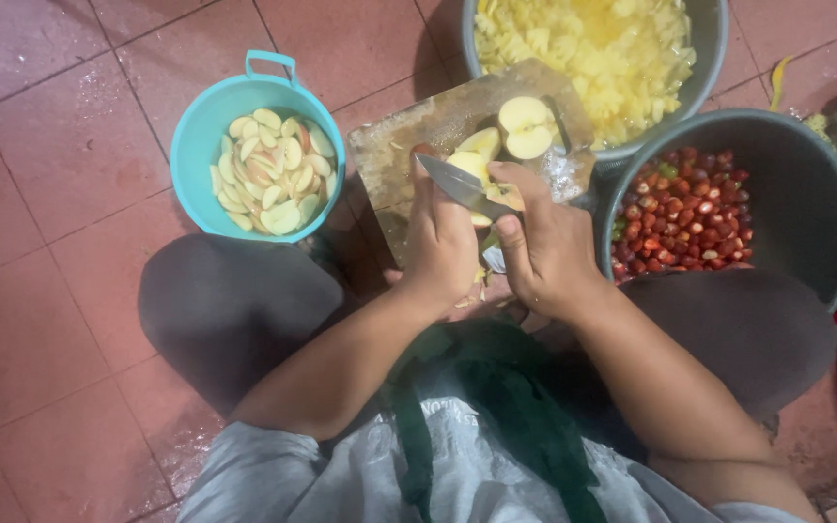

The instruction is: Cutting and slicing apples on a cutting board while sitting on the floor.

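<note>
My left hand (441, 242) holds an apple piece (470, 163) over the near end of a wooden cutting board (409, 145). My right hand (544, 242) grips a knife (462, 186) whose blade lies across that piece, pointing left. An apple half (527, 127), cut face up, rests on the board just beyond my hands, and another pale wedge (483, 141) lies beside it.
A teal bucket (207, 126) of apple slices stands left of the board. A grey tub (711, 39) of yellow chopped fruit sits behind it. A dark bucket (806, 194) of small red fruits stands to the right. My knees flank the board on the red tiled floor (50, 145).
</note>
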